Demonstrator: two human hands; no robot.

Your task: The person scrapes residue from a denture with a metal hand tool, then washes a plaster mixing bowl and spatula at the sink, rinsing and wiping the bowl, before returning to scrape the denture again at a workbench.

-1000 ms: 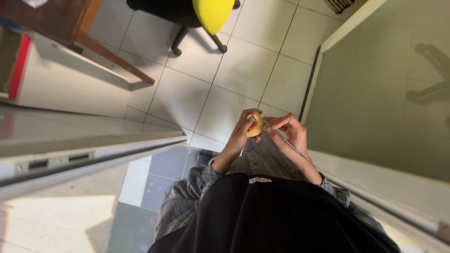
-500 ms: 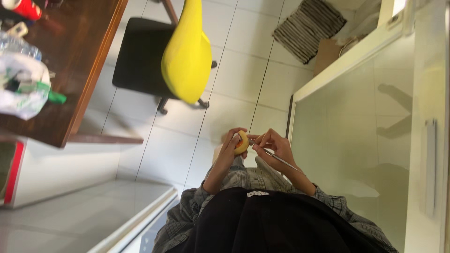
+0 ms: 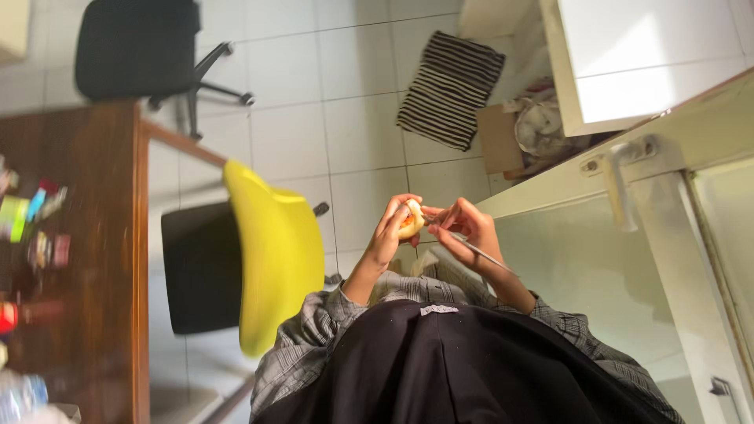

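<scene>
1. Since half a second ago the view has swung: the yellow chair back (image 3: 275,263) now sits left of the hands instead of above them, the wooden table (image 3: 94,259) fills the left edge, and a striped mat (image 3: 450,89) and a white cabinet (image 3: 628,55) have come into sight at the top. Both hands keep the same pose in front of the body.

2. Left hand (image 3: 389,235): its fingers are curled shut around a small round yellowish thing (image 3: 409,222), perhaps a fruit or a bun, with an orange patch showing. It is held in the air above the pale tiled floor (image 3: 361,141), just over the person's lap.

3. Right hand (image 3: 463,232): closed in a pinch on a thin metal tool (image 3: 487,257), which looks like a knife or a skewer; what kind it is I cannot tell.

4. Deciding relation: the round thing lies just to the left of the right hand's fingertips, touching or nearly touching them. The tool's long axis slants from those fingertips down and to the right, along the right forearm, so its visible length points away from the round thing. Whether a working tip meets the surface is hidden behind the fingers.

5. Around them: a checked shirt sleeve (image 3: 314,338) and a dark apron or top (image 3: 440,369) below, and a black office chair (image 3: 133,47) at the upper left.
</scene>
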